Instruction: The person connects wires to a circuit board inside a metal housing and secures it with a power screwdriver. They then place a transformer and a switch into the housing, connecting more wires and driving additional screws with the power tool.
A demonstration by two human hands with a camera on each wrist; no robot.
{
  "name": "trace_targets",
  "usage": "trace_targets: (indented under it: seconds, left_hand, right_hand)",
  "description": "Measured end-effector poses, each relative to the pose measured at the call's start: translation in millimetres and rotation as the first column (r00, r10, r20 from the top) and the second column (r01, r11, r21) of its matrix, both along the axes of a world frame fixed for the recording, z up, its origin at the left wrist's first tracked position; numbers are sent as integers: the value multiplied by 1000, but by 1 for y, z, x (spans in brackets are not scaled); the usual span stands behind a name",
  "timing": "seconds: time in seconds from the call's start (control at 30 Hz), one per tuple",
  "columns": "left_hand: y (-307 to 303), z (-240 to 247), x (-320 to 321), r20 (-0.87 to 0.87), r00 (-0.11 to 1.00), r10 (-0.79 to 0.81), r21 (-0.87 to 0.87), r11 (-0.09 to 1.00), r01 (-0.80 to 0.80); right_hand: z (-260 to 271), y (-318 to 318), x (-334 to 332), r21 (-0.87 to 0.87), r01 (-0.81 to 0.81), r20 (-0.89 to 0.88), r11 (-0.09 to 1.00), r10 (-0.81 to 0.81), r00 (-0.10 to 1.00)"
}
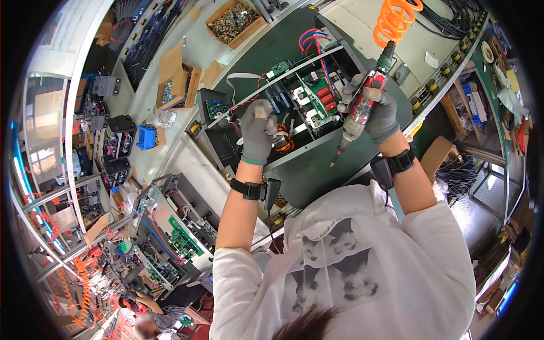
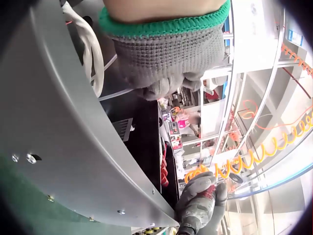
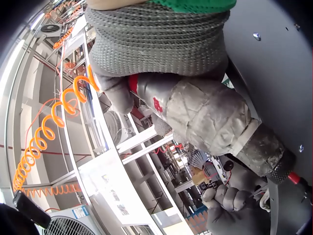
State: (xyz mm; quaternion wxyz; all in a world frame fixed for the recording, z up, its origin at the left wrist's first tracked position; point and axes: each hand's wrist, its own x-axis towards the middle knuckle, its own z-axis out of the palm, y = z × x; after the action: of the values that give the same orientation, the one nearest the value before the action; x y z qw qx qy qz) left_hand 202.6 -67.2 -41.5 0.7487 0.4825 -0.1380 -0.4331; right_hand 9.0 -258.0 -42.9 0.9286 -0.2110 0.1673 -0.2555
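In the head view, the gloved right hand [image 1: 381,116] grips a red and grey power screwdriver [image 1: 356,122], its bit angled down over the chassis's near edge. The same tool [image 3: 205,115] runs across the right wrist view beneath the right hand [image 3: 156,44]. An open metal chassis [image 1: 306,148] lies on the green surface, holding green boards, red parts and a copper coil [image 1: 283,141]. Over its left part is the gloved left hand [image 1: 258,133], fingers curled; nothing shows in them. A thin pale cable [image 2: 115,94] passes beside the left hand [image 2: 166,58] in the left wrist view.
An orange coiled hose [image 1: 396,20] rises from the tool. Cardboard boxes of small parts [image 1: 235,22] and a blue bin [image 1: 146,137] stand on the bench beyond and to the left. Another open unit [image 1: 181,235] is at the lower left. Black cables [image 1: 456,175] lie at the right.
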Motion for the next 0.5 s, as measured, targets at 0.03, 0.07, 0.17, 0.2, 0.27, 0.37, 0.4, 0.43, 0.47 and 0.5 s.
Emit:
trace_targets:
  seconds: [0.03,0.07,0.17,0.2,0.27,0.37,0.4,0.43,0.47,0.5]
  left_hand:
    - [-3,-2,0,-2,997,-78,62,995,78]
    - [-7,-3,1,-8,988,-156,124,980,156]
    - [-3,-9,15,-232,942,-240,42,966,257]
    - [-2,-6,18,-325,899,-295,1,950,312]
    - [-6,-5,12,-130,929,-346,72,931,357]
    - [-4,10,9,447,771,-454,365,879,306]
    - [0,12,8,449,772,-450,367,880,300]
    - [4,14,7,512,792,-331,339,926,168]
    - [9,15,5,571,794,-209,302,953,34]
    - [15,15,5,614,769,-177,294,956,-15]
  right_hand:
    - [-1,-1,0,-20,5,0,1000,-5,1000]
    - [-1,-3,0,-39,11,1,999,-11,1000]
    - [2,-2,0,-13,22,-6,1000,-22,1000]
    - [3,-2,-1,-12,25,-7,1000,-25,1000]
    - [4,-2,-1,22,-1,21,1000,1,1000]
    - [0,-2,-1,34,-16,31,999,15,999]
    - [-1,-1,-1,25,-21,38,999,20,999]
    - [0,-1,-1,-13,-12,29,1000,12,1000]
    - [-1,-1,-1,-13,-16,32,1000,17,999]
    - [-1,-1,0,-23,-7,26,1000,7,1000]
